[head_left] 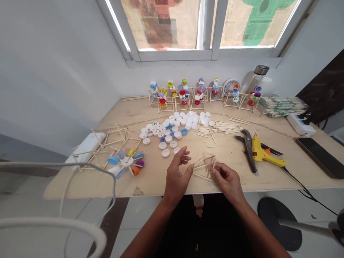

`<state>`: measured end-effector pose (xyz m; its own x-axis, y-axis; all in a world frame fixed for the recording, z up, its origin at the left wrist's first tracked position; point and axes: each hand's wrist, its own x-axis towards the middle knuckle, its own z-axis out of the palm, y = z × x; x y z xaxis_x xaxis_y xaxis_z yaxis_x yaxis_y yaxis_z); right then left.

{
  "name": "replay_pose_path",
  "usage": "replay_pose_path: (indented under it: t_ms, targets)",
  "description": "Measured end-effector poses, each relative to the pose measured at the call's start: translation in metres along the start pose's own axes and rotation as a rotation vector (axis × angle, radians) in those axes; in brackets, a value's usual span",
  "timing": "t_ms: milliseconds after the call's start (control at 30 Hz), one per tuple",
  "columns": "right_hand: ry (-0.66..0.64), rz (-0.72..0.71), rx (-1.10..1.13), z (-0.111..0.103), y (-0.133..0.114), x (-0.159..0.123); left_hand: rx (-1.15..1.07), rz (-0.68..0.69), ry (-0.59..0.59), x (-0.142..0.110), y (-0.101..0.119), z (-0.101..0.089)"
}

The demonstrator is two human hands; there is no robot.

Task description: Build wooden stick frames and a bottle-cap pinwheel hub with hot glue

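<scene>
A small frame of thin wooden sticks (204, 165) rests on the plywood table (150, 182) near its front edge. My left hand (177, 175) is at the frame's left side, fingers curled, fingertips pinching the end of a stick. My right hand (227, 179) is at the frame's right side, fingers closed on its stick ends. A yellow glue gun (262, 153) lies to the right, beside black pliers (247, 147).
White and blue bottle caps (172, 129) lie spread mid-table with loose sticks (223, 127). A cap pinwheel (126, 163) and stick frames sit left. Finished cap-and-stick models (185, 95) line the back. A phone (319, 156), power strip (299, 123) and stick packs (282, 105) are at right.
</scene>
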<state>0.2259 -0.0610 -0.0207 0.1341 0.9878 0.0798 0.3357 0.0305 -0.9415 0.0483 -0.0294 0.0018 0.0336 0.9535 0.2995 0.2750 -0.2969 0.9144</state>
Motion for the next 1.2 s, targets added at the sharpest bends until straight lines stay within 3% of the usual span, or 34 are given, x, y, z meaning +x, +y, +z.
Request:
replay_pose_path:
  t_ms: [133,233,400,633,933,1200]
  targets:
    - [0.010,-0.014,0.007,0.000,0.001,-0.001,-0.019,-0.047,0.003,-0.008,-0.008,0.003]
    - [0.007,-0.020,0.014,0.000,0.001,-0.001,0.171,0.007,-0.016,-0.009,-0.006,0.002]
    - [0.004,-0.020,0.042,0.000,0.001,-0.001,0.467,0.151,-0.192,-0.002,-0.005,0.011]
    - [0.022,-0.033,0.048,0.000,0.008,-0.001,0.728,0.089,-0.270,0.003,-0.010,0.023]
    - [0.018,-0.065,0.052,-0.003,0.008,-0.002,0.731,-0.043,-0.320,-0.001,0.003,0.007]
    - [0.024,-0.096,0.055,-0.002,0.011,-0.003,0.407,-0.124,-0.302,-0.011,-0.002,-0.003]
